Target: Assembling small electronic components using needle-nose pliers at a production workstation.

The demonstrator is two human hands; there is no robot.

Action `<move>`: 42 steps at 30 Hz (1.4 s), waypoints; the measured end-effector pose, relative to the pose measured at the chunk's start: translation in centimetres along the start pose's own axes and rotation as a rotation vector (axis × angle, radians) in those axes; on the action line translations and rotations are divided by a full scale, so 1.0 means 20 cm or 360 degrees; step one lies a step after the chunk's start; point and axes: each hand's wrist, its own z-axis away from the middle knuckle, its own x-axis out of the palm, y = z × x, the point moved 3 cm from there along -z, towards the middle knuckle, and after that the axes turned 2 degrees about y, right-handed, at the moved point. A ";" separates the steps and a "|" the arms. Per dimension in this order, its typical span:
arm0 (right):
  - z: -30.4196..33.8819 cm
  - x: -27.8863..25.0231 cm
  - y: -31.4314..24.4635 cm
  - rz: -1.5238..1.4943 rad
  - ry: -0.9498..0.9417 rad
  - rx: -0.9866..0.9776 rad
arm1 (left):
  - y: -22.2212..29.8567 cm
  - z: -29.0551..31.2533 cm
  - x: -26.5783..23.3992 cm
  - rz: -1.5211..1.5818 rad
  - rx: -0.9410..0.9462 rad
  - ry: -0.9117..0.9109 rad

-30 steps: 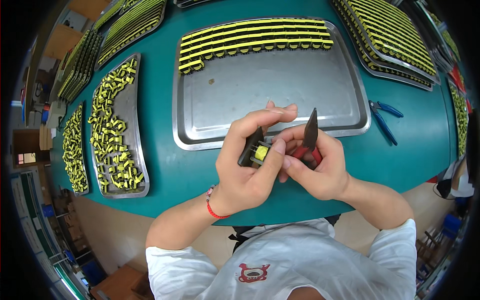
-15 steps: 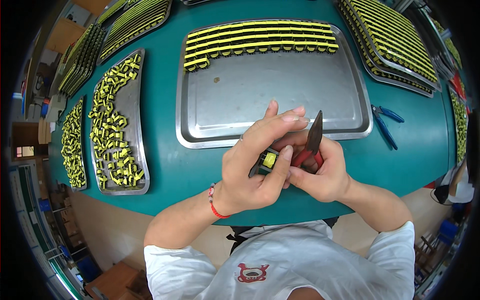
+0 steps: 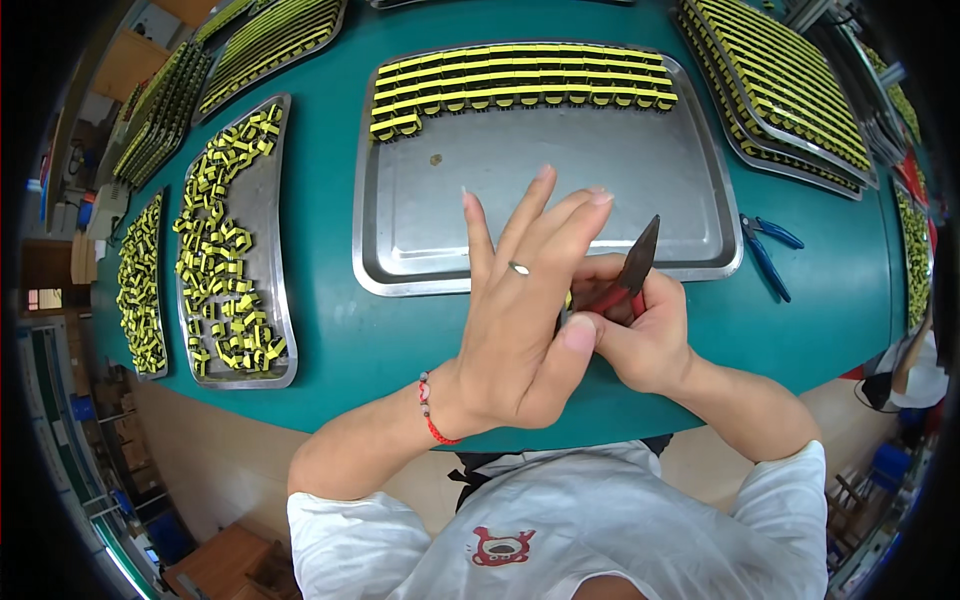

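My right hand (image 3: 648,335) is closed round red-handled long-nose pliers (image 3: 640,258), whose dark jaws point up and away. Beside it, my left hand (image 3: 525,300) shows its back, with several fingers stretched and spread and a ring on one. A yellow sliver of a small transformer (image 3: 569,299) shows between the left thumb and the right fingers. The left hand hides most of that part, and its exact grip is hidden. Beyond both hands lies a metal tray (image 3: 560,200) with rows of yellow-and-black transformers (image 3: 520,75) at its far side.
Loose transformers fill a narrow tray (image 3: 270,330) at left and another (image 3: 142,290) beyond it. Stacked full trays (image 3: 780,90) stand at far right, more (image 3: 270,55) at far left. Blue-handled cutters (image 3: 768,255) lie on the green table (image 3: 830,310), right of the middle tray.
My left hand has turned, its back now facing up and its fingers spreading wider. The transformer, visible before in its grasp, is now mostly covered. The pliers have tilted slightly to the right.
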 end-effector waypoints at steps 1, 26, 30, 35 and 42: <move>-0.01 0.00 0.00 -0.0016 0.0033 0.0026 | -0.01 0.00 0.00 0.0002 -0.0004 0.0008; -0.05 -0.05 0.05 -0.0722 -0.0117 0.0458 | -0.01 0.02 0.00 -0.0164 -0.0010 0.0524; -0.05 -0.05 0.07 -0.0679 -0.0020 0.0524 | -0.02 0.02 0.01 -0.0198 0.0027 0.0482; -0.05 -0.06 0.08 -0.0601 -0.0224 0.0418 | -0.02 0.03 0.05 -0.0046 -0.0031 0.0520; -0.05 -0.05 0.04 -0.0751 -0.0197 0.0421 | 0.01 0.03 0.04 -0.0051 0.0100 0.0452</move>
